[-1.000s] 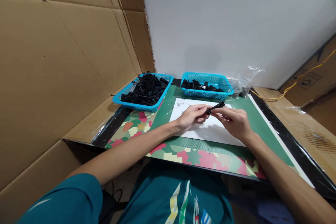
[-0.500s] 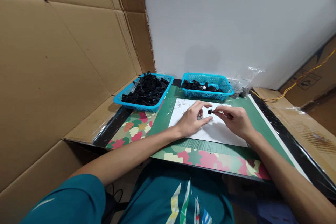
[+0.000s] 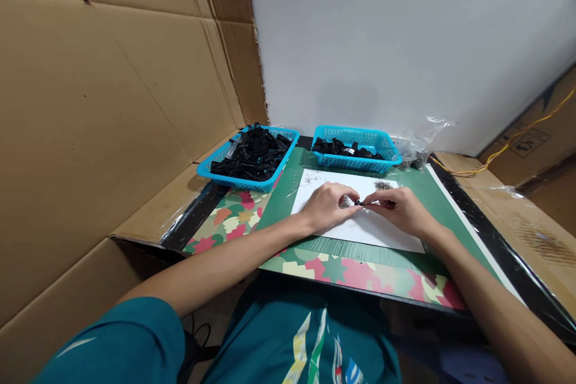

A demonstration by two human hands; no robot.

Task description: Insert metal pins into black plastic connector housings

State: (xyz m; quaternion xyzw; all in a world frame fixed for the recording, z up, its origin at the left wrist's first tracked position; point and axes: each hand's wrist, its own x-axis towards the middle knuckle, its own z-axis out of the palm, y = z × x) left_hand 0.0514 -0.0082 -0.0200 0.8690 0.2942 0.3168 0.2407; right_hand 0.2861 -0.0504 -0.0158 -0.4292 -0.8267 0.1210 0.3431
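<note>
Between my two hands, over a white sheet (image 3: 373,233), is a small black part (image 3: 359,203); its exact kind is too small to make out. My left hand (image 3: 330,205) pinches it between thumb and forefinger. From the other side my right hand (image 3: 393,207) meets it with thumb and fingertips pressed together. Whatever else the right fingertips hold is hidden. On the sheet, a pile of tiny metal pieces (image 3: 383,185) lies beyond my right hand. More small pieces (image 3: 310,177) are scattered at the sheet's far left corner.
A blue basket (image 3: 245,183) heaped with black parts stands at the back left. Another blue basket (image 3: 351,163) holds fewer black parts at the back. Clear plastic bags (image 3: 420,153) of small pieces sit right of it. Cardboard (image 3: 135,72) walls the left side.
My left fingers have closed on the black part, which was in my right hand's fingertips. Both hands have come together slightly lower, uncovering the pile of metal pieces.
</note>
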